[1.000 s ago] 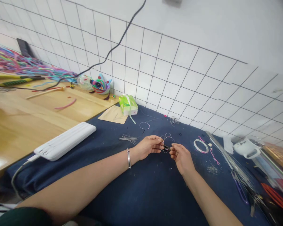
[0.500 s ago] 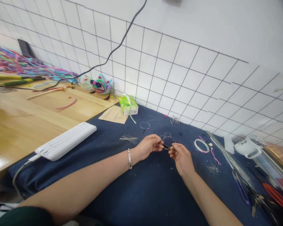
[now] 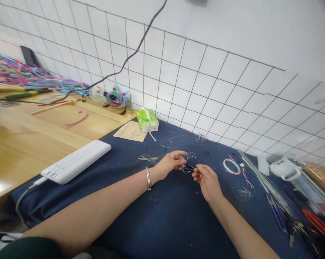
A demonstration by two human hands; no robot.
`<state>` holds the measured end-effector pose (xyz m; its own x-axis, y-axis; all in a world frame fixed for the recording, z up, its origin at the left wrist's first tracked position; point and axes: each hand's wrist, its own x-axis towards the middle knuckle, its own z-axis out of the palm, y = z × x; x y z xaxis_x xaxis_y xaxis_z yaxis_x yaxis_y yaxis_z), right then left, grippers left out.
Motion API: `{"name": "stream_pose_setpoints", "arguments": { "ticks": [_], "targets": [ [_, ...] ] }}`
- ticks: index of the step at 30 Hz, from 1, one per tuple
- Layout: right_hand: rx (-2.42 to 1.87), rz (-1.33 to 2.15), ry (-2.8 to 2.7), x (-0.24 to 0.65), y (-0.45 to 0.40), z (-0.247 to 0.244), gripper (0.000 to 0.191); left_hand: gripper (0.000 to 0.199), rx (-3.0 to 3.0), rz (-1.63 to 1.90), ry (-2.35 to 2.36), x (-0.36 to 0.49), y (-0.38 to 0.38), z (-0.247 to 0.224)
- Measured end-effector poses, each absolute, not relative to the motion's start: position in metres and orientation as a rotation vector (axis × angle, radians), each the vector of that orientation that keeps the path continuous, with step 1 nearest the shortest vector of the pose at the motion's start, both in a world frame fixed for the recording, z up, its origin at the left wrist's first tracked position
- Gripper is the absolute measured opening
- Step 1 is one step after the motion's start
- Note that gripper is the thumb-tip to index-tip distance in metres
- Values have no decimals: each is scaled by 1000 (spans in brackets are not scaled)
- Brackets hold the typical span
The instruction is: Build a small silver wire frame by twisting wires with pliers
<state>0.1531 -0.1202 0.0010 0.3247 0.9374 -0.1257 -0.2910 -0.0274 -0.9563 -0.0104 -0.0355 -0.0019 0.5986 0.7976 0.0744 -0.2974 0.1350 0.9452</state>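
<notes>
Just above the dark blue cloth, my left hand pinches a thin wire frame of looped rings with its thumb and fingers; its index finger reaches over the top. My right hand is closed at the frame's lower right edge, thumb against fingertips. Between the two hands lies a small dark narrow piece, too small to tell its kind. Left of my left hand lie several straight wire pieces. Behind the hands rests a separate wire ring.
A long white power strip with a cord lies at left. Tissues in a green pack stand at the back on brown paper. At right are a white ring roll, long wires, purple-handled pliers and a white mug.
My left index finger has stretched out over the frame, and the frame has shifted slightly within my fingers. Both hands stay in nearly the same place.
</notes>
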Motion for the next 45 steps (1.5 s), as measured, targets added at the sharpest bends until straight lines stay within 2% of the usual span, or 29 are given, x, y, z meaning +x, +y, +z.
{"name": "stream_pose_setpoints", "arguments": {
  "ticks": [8, 27, 45],
  "targets": [
    [-1178, 1128, -706, 153, -121, 2, 25, 39, 1334, 878, 498, -11, -27, -3],
    [-1139, 1141, -720, 151, -123, 1, 20, 28, 1475, 987, 561, -10, -23, -5],
    [-1131, 1134, -722, 152, -121, -1, 20, 35, 1407, 964, 457, -8, -20, -13]
  ]
}}
